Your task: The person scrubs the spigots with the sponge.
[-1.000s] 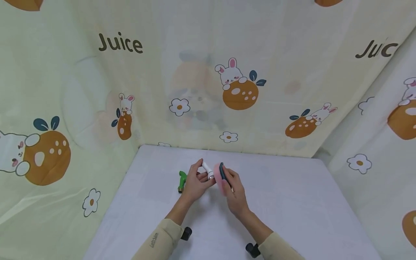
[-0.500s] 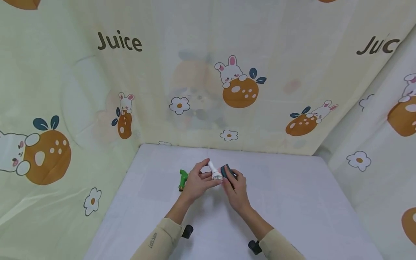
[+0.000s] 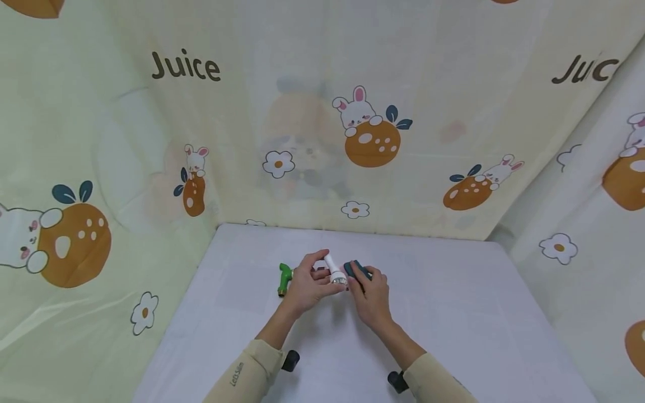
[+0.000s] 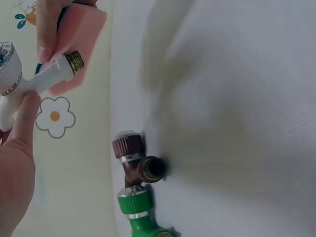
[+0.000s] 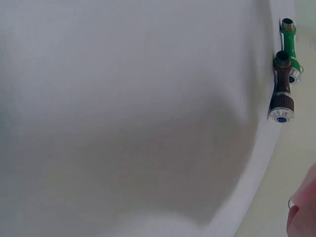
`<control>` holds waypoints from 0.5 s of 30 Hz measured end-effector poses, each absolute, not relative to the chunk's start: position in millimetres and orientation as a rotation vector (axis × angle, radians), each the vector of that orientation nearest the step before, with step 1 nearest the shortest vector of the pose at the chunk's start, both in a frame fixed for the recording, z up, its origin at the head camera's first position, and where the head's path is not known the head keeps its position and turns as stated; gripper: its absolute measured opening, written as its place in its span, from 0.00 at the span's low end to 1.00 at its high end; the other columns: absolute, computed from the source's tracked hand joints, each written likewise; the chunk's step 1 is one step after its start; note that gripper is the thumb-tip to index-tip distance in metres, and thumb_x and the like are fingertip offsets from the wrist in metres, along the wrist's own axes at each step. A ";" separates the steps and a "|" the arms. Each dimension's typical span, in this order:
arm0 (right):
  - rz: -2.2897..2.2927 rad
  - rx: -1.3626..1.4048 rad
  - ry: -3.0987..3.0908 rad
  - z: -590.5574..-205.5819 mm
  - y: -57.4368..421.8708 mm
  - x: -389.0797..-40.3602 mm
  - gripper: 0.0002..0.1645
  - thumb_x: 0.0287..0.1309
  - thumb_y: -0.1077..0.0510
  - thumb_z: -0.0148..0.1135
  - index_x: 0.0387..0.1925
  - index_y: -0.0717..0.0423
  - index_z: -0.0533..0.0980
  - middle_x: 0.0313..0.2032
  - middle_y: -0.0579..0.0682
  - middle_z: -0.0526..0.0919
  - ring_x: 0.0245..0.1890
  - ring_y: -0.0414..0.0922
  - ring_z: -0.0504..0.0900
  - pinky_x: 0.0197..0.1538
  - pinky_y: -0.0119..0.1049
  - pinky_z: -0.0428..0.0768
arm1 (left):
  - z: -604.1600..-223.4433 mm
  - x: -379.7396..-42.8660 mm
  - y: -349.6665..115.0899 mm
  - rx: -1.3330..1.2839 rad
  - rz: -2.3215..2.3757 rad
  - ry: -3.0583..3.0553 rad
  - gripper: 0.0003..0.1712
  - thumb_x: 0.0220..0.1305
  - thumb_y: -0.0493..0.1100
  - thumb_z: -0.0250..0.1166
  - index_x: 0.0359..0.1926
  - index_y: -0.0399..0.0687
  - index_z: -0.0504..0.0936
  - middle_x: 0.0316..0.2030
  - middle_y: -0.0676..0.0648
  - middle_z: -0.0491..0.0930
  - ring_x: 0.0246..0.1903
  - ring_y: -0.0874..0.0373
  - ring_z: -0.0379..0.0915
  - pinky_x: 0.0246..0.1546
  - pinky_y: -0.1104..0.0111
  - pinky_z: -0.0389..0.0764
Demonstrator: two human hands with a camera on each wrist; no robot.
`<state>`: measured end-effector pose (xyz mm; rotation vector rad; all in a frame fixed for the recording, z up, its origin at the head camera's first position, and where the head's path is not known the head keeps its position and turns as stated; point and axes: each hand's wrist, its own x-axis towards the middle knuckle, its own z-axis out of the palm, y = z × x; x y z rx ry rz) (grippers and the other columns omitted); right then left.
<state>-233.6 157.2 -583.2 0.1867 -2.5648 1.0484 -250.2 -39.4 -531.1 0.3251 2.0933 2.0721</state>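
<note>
A white tap [image 3: 335,272] with a brass threaded end is held in my left hand [image 3: 306,286], the thumb and fingers about its two ends. My right hand [image 3: 374,295] grips a scrub sponge [image 3: 355,270] with a dark teal back and a pink pad. In the left wrist view the pink pad [image 4: 89,37] lies just behind the tap's neck; whether they touch, I cannot tell. The hands are close together above the table. In the right wrist view, only a blurred pinkish shape shows at the lower right edge.
A green tap [image 3: 284,279] lies on the white-covered table [image 3: 453,313], left of my left hand. Beside it is a brown tap [image 4: 129,170], mostly hidden in the head view. Printed curtains [image 3: 428,184] enclose the table's back and sides.
Both hands have shifted a little to the right with the tap and sponge. The sponge has tilted, so its teal back now faces up and the pink pad is mostly hidden in the head view.
</note>
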 end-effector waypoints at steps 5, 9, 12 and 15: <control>1.208 0.126 -2.528 -589.2 164.0 -236.0 0.34 0.78 0.48 0.54 0.78 0.55 0.63 0.68 0.70 0.65 0.63 0.66 0.66 0.61 0.64 0.75 | -530.3 -251.2 -42.7 0.235 2.054 2.169 0.56 0.52 0.45 0.84 0.78 0.55 0.63 0.68 0.44 0.68 0.58 0.51 0.82 0.52 0.65 0.87; 1.360 0.176 -2.388 -584.9 162.7 -232.6 0.37 0.77 0.50 0.56 0.80 0.54 0.58 0.70 0.65 0.63 0.67 0.59 0.68 0.67 0.63 0.74 | -530.2 -256.4 -48.0 0.115 2.127 2.142 0.56 0.53 0.50 0.83 0.78 0.56 0.62 0.66 0.45 0.69 0.54 0.56 0.83 0.44 0.70 0.84; 1.365 0.306 -2.313 -577.3 155.8 -226.7 0.38 0.76 0.54 0.57 0.80 0.51 0.56 0.71 0.60 0.64 0.68 0.54 0.70 0.66 0.59 0.78 | -531.4 -260.5 -50.9 0.025 2.210 2.073 0.53 0.54 0.52 0.82 0.77 0.55 0.65 0.66 0.45 0.69 0.50 0.57 0.84 0.41 0.70 0.81; 1.290 0.433 -2.281 -569.0 146.2 -220.5 0.39 0.74 0.57 0.59 0.80 0.50 0.57 0.72 0.58 0.65 0.67 0.52 0.72 0.65 0.56 0.80 | -533.8 -263.1 -51.5 -0.036 2.270 2.006 0.50 0.55 0.51 0.82 0.75 0.54 0.67 0.68 0.45 0.69 0.48 0.56 0.80 0.40 0.71 0.81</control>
